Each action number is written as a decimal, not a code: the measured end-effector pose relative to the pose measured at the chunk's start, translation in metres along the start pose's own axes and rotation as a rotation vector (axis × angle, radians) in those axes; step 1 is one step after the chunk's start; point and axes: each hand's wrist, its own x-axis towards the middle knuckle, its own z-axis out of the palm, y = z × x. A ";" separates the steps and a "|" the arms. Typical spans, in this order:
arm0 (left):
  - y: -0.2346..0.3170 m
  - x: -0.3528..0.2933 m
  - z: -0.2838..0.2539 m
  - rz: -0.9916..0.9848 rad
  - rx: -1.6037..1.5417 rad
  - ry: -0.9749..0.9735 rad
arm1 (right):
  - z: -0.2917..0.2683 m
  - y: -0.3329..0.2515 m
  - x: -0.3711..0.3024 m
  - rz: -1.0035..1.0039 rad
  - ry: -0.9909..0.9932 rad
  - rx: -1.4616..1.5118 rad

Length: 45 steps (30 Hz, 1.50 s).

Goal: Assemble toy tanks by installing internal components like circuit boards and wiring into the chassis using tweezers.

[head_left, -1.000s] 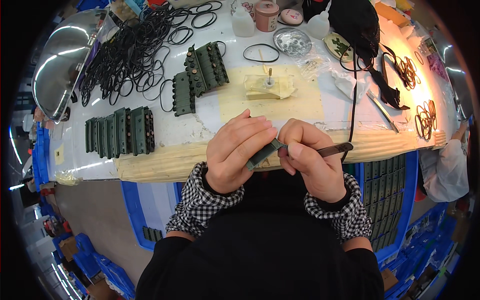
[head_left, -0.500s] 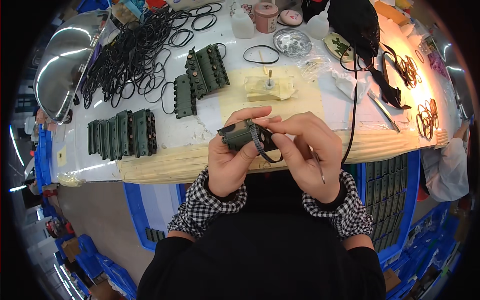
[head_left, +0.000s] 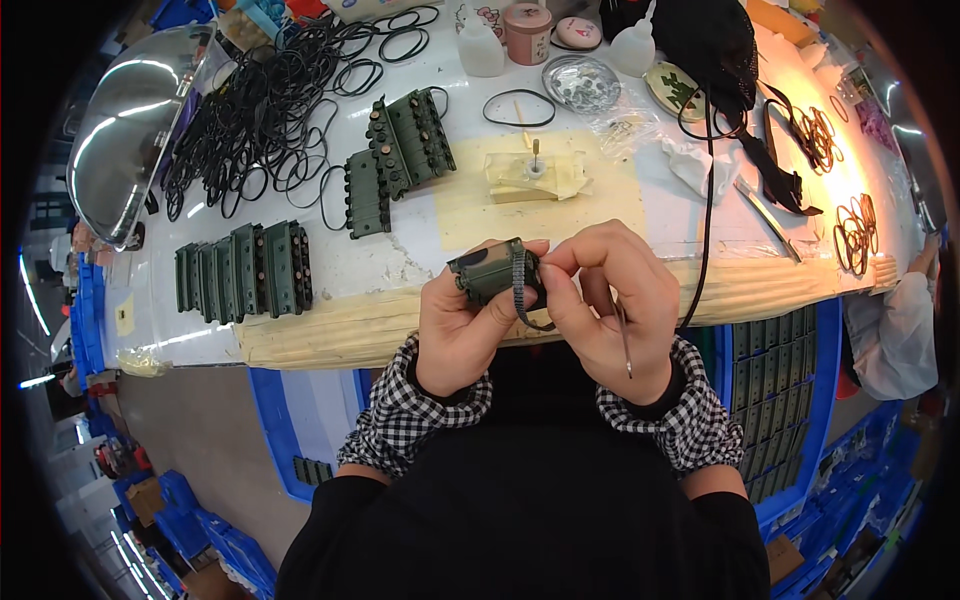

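Note:
Above the table's front edge, my left hand (head_left: 455,335) grips a dark green moulded plastic part (head_left: 485,271), thumb in front and fingers behind. A black ribbed band (head_left: 518,280) runs round that part's right end, and its lower loop hangs slack below. My right hand (head_left: 622,305) is closed, thumb and forefinger pinched together at the band's right side; whether they grip the band or the part's end is hard to see. A thin metal tool (head_left: 626,345) is tucked in the same hand, its tip pointing down toward the wrist; its other end is hidden by the fingers.
Similar green parts stand in a row (head_left: 245,270) at left and in a cluster (head_left: 395,150) further back. A tangled pile of black bands (head_left: 250,120) lies behind. A taped block with a pin (head_left: 535,178), tweezers (head_left: 768,220) and a hanging black cable (head_left: 710,200) are beyond my hands.
The green part has turned and shifted slightly right, and the band now stands more upright across it. My right fingertips have moved closer in to the part; the metal tool has tilted more upright.

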 end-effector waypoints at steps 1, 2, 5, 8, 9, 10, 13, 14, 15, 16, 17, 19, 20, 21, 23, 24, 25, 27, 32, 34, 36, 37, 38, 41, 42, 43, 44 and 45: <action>0.001 0.000 0.000 -0.019 0.003 0.000 | 0.001 0.001 -0.002 0.055 -0.006 0.042; 0.001 0.000 0.000 0.001 -0.010 -0.015 | 0.002 0.002 -0.005 0.111 -0.012 0.084; 0.002 0.005 -0.001 0.043 -0.048 -0.053 | 0.002 0.003 -0.003 0.143 -0.028 0.118; 0.006 0.005 -0.001 0.031 -0.061 -0.053 | -0.001 0.001 -0.004 0.205 -0.041 0.133; 0.004 0.003 0.000 0.023 -0.054 -0.044 | -0.002 0.000 -0.003 0.240 -0.045 0.143; 0.002 0.002 0.000 0.015 -0.046 -0.035 | -0.001 0.000 -0.003 0.201 -0.037 0.123; 0.002 0.000 -0.001 0.016 -0.038 -0.050 | 0.000 0.001 -0.002 0.069 0.005 0.037; 0.003 0.000 -0.001 -0.008 -0.023 -0.059 | 0.001 0.000 -0.001 0.013 0.028 -0.006; 0.005 0.001 -0.001 -0.029 -0.007 -0.069 | 0.002 0.001 -0.002 0.005 0.039 -0.004; 0.006 0.001 -0.001 -0.051 0.008 -0.079 | 0.002 0.001 -0.002 -0.002 0.050 -0.003; 0.006 0.001 0.000 -0.029 0.015 -0.076 | 0.003 0.003 -0.005 0.043 0.048 0.046; 0.008 0.000 0.004 0.014 0.034 -0.064 | 0.003 0.006 -0.007 0.167 0.025 0.174; 0.010 0.000 0.004 -0.003 0.051 -0.058 | 0.002 0.007 -0.008 0.246 0.005 0.251; 0.012 -0.001 0.005 -0.020 0.066 -0.053 | 0.001 0.007 -0.009 0.326 -0.015 0.326; 0.012 -0.001 0.006 0.016 0.121 -0.043 | 0.004 0.003 -0.009 0.131 0.044 0.137; 0.011 -0.001 0.008 0.069 0.160 -0.037 | 0.004 0.001 -0.009 0.035 0.072 0.042; 0.010 0.000 0.008 0.122 0.199 -0.031 | 0.003 0.003 -0.008 0.030 0.053 0.056; 0.015 0.003 0.003 0.182 0.413 -0.016 | 0.002 0.010 -0.006 0.019 0.017 0.082; 0.024 0.010 -0.001 0.490 0.891 0.081 | -0.005 0.006 -0.010 0.076 -0.064 0.113; 0.024 0.011 -0.002 0.547 1.037 0.076 | -0.005 -0.002 -0.012 0.159 -0.116 0.165; 0.023 0.013 -0.004 0.619 1.144 0.075 | -0.003 -0.001 -0.013 0.163 -0.090 0.196; 0.022 0.015 -0.006 0.664 1.178 0.077 | -0.003 -0.001 -0.013 0.165 -0.077 0.211; 0.020 0.017 -0.008 0.708 1.211 0.078 | -0.004 -0.003 -0.014 0.236 -0.084 0.274; 0.018 0.016 -0.011 0.718 1.188 0.068 | -0.007 -0.008 -0.016 0.410 -0.119 0.435; 0.019 0.016 -0.012 0.715 1.199 0.051 | -0.008 -0.009 -0.016 0.444 -0.130 0.459; 0.020 0.016 -0.013 0.711 1.210 0.034 | -0.008 -0.009 -0.016 0.478 -0.142 0.484; 0.021 0.016 -0.014 0.708 1.221 0.018 | -0.008 -0.010 -0.017 0.461 -0.141 0.467; 0.022 0.016 -0.014 0.703 1.202 0.018 | -0.008 -0.010 -0.017 0.443 -0.141 0.452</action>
